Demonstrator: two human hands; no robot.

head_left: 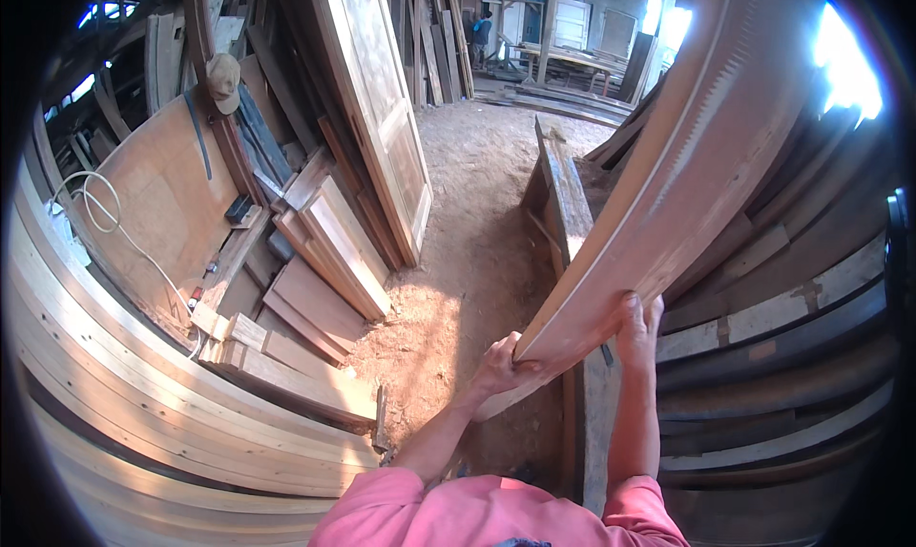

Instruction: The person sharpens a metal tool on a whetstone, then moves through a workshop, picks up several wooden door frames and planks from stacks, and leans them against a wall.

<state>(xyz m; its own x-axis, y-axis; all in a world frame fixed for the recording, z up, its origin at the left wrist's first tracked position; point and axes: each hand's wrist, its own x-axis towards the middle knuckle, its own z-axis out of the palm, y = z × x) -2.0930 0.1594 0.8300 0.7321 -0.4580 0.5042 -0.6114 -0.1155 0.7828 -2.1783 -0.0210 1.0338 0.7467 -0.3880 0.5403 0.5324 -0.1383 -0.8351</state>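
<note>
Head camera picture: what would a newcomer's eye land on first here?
The long reddish wooden plank rising steeply at right of centre, gripped at its lower end by the left hand and the right hand. Next, the pale panelled wooden door leaning at upper centre, and stacked curved pale boards at lower left.

Plank (668,184): bare wood, matt, rough-sawn. Floor (477,222): dusty sawdust. Sleeves (496,514): pink cloth.

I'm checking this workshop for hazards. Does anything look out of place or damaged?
Mostly clutter. Short boards lie jumbled on the dirt floor at left, and a white cord trails loose across a leaning panel. The plank gripped by the left hand and right hand looks rough-sawn, not broken.
</note>
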